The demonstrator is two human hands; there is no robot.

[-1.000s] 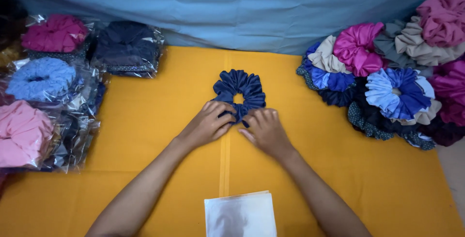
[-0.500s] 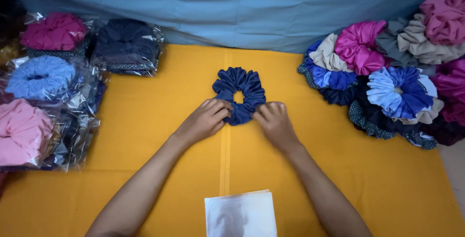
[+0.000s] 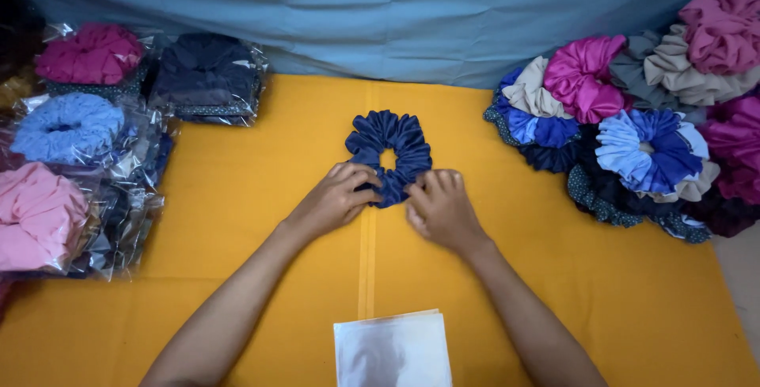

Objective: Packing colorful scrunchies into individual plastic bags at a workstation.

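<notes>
Far to the left of the fingers, packed scrunchies in clear bags: a magenta bagged scrunchie at the top, a light blue bagged scrunchie below it, a pink bagged scrunchie lowest. Nearer, up and left of the fingers, a dark navy bagged scrunchie. All well apart from both hands, resting on the yellow cloth.

Left hand palm down on the cloth, fingers curled, tips pressed onto the lower left edge of the navy scrunchie. Pinching or merely resting on the fabric: cannot tell. Navy scrunchie flat on the cloth, just beyond the fingertips of both hands, ring-shaped with an open hole in the middle, lower edge tucked between the two sets of fingers.

Right hand palm down too, fingers bent, tips touching the lower right edge of the same scrunchie, close beside the left fingertips. Grip likewise not clear.

Below the wrists, near the bottom edge, a clear empty bag, well apart from the fingers.

Far to the right of the fingers, a loose scrunchie pile: beige, magenta, grey, blue, dotted dark ones, heaped and overlapping. Behind everything, above the fingertips, a blue backdrop cloth.
</notes>
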